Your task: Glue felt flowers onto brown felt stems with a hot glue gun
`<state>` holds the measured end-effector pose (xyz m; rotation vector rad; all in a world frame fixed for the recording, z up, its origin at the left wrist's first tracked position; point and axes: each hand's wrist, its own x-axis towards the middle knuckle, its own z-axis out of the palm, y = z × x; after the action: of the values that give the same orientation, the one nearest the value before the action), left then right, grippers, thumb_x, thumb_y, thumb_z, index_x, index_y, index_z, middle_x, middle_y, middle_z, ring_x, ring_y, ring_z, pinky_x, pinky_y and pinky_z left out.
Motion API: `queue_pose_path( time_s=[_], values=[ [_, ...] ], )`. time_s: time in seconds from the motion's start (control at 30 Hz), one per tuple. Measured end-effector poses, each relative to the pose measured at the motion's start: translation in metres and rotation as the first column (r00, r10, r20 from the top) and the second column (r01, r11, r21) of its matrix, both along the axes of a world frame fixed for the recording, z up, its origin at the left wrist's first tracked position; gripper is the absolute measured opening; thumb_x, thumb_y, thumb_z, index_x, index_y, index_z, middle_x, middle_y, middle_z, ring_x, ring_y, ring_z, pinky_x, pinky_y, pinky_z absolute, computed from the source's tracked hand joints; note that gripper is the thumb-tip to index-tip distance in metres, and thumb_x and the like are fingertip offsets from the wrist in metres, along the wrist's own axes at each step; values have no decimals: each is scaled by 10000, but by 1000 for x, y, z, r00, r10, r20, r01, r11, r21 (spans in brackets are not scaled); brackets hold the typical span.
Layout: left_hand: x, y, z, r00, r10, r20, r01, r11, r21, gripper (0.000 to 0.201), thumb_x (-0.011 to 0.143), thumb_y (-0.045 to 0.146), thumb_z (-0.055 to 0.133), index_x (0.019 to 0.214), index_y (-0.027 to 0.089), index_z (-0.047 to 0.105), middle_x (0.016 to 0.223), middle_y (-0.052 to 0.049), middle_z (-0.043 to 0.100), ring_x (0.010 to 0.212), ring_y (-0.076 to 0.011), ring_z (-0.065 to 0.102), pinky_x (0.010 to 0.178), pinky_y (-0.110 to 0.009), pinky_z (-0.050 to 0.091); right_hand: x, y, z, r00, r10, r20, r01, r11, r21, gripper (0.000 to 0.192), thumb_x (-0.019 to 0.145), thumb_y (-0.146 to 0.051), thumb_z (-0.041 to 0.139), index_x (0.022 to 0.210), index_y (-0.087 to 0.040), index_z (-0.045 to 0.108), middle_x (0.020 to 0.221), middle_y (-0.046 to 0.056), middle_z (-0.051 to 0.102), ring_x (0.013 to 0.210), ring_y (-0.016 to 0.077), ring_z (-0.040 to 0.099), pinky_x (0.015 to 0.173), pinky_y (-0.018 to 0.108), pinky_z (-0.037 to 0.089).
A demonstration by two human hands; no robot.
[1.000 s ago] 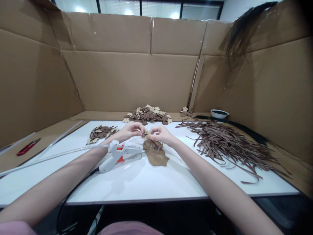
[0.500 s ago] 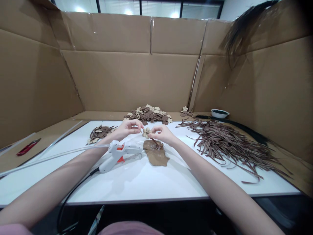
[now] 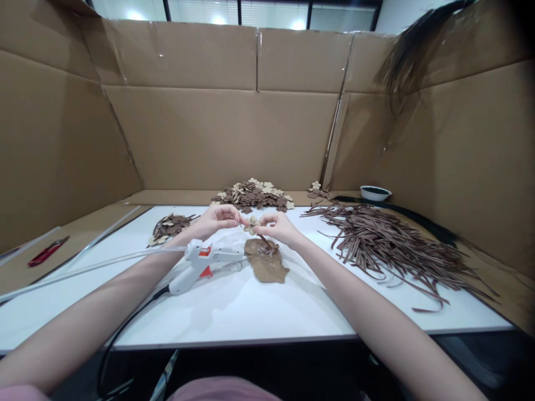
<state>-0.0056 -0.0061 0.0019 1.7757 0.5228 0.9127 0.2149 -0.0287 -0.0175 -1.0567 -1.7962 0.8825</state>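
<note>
Both hands meet over the middle of the white tabletop (image 3: 234,312), at about 12 o'clock from the person's lap. The left hand (image 3: 217,218) has its thumb and forefinger pinched together on the edge of a small pale paper flower (image 3: 251,224), the other fingers curled loosely. The right hand (image 3: 278,225) is closed in a pinch on the same flower from the 3 o'clock side, and a thin brown stem (image 3: 264,240) slants down from it toward 5 o'clock. Just beneath the hands lies a flat brown scrap (image 3: 267,266) on the tabletop. At 9 o'clock from that scrap rests a white glue gun (image 3: 204,262) with an orange trigger, its nozzle pointing toward the scrap and its black cord running off toward 7 o'clock. A heap of brown strips (image 3: 388,245) spreads at 3 o'clock, well apart from the hands. A pile of brown and tan cutouts (image 3: 251,195) sits at 12 o'clock near the cardboard wall (image 3: 217,133), with a smaller pile (image 3: 171,225) at 10 o'clock. A white bowl (image 3: 375,193) stands at 2 o'clock, and a red cutter (image 3: 45,250) lies far out at 9 o'clock.
</note>
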Motion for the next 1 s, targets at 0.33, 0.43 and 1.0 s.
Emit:
queue_pose_path(
  time_s=[0.33, 0.43, 1.0],
  values=[
    [1, -4, 0, 999, -46, -13, 46, 998, -32, 198, 759, 243, 732, 783, 120, 579, 933, -135, 737, 917, -229, 684, 889, -387, 468, 0, -2, 2, 1000, -8, 8, 8, 1000, 22, 182, 618, -319, 683, 612, -142, 643, 636, 4, 605, 653, 141, 541, 625, 243, 382],
    [2, -5, 0, 998, -68, -8, 68, 996, -66, 204, 756, 244, 737, 780, 122, 576, 912, -130, 739, 903, -224, 687, 877, -375, 469, 0, -2, 2, 1000, -21, 12, 21, 1000, 20, 185, 612, -321, 689, 614, -142, 644, 633, 7, 607, 658, 146, 543, 632, 246, 386],
    [-9, 5, -1, 985, -119, 126, 140, 974, -178, 324, 659, 300, 820, 714, 130, 549, 788, -97, 729, 759, -170, 662, 729, -277, 468, 24, 19, -6, 970, -234, 71, 230, 971, 65, 166, 609, -307, 681, 630, -143, 665, 640, 10, 633, 634, 145, 548, 619, 245, 384]
  ],
)
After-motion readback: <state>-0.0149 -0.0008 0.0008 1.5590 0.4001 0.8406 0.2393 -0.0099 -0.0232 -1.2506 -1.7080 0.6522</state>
